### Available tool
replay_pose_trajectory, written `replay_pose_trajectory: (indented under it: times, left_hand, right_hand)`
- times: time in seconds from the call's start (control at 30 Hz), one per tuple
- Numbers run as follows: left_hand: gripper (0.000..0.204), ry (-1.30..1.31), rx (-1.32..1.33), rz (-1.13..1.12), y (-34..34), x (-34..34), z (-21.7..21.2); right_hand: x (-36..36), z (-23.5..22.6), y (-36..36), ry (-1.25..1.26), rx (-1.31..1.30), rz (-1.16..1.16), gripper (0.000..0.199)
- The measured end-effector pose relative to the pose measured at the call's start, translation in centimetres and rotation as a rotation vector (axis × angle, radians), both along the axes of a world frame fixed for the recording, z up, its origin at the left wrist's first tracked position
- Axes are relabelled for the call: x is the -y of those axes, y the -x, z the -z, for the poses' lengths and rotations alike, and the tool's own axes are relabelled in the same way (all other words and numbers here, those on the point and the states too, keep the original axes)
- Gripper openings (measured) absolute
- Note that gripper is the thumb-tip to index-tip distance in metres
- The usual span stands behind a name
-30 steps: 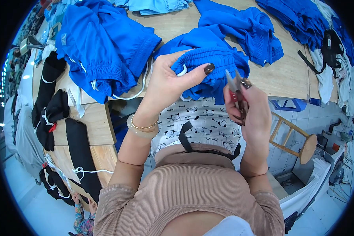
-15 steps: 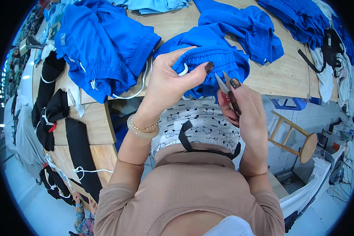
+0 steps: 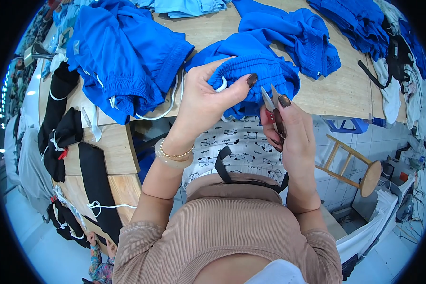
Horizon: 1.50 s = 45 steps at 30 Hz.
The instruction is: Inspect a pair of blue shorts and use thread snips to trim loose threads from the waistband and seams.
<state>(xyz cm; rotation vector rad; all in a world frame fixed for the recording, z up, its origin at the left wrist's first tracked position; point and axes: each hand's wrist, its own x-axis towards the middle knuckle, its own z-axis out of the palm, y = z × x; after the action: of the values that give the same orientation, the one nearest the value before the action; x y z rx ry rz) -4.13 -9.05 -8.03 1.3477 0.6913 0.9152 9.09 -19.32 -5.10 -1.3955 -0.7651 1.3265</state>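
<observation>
While left hand (image 3: 201, 102) grips blue shorts (image 3: 255, 78), right hand (image 3: 293, 137) holding thread snips (image 3: 272, 106)

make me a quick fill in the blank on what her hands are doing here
The left hand grips the waistband of a pair of ____ shorts.
The right hand holds small thread ____.
The left wrist wears a ____.
A wooden ____ stands on the floor at the right.

Missing words: blue; snips; bracelet; stool
</observation>
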Motion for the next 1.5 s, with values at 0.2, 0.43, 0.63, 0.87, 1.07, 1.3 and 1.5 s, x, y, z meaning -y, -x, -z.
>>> replay_pose_trajectory:
  times: [0.2, 0.43, 0.63, 0.87, 1.07, 1.3, 1.5]
  left_hand:
    - [0.011, 0.029, 0.037, -0.033, -0.3, 0.4, 0.1]
    - [0.012, 0.039, 0.072, -0.04, -0.6, 0.6, -0.4]
    - [0.011, 0.033, 0.02, -0.011, -0.4, 0.5, 0.4]
    - [0.012, -0.015, 0.02, -0.019, 0.2, 0.1, 0.3]
    - [0.014, -0.079, -0.017, -0.035, 0.3, 0.1, 0.0]
    - [0.016, -0.074, -0.028, -0.029, 0.3, 0.0, -0.1]
    - [0.016, -0.066, -0.034, -0.023, 0.3, 0.0, -0.1]
  right_hand:
    - [0.0, 0.3, 0.6, -0.048, 0.085, 0.043, 0.039]
    - [-0.4, 1.3, 0.4, -0.117, 0.013, 0.025, 0.039]
    - [-0.5, 1.4, -0.4, -0.108, -0.079, 0.061, 0.038]
    - [0.1, 0.1, -1.6, 0.02, -0.031, -0.084, 0.042]
    - [0.1, 0.0, -0.9, 0.087, -0.05, -0.068, 0.043]
    - [0.0, -0.2, -1.1, 0.056, -0.042, -0.087, 0.043]
    - [-0.2, -0.1, -1.0, 0.068, -0.016, -0.108, 0.042]
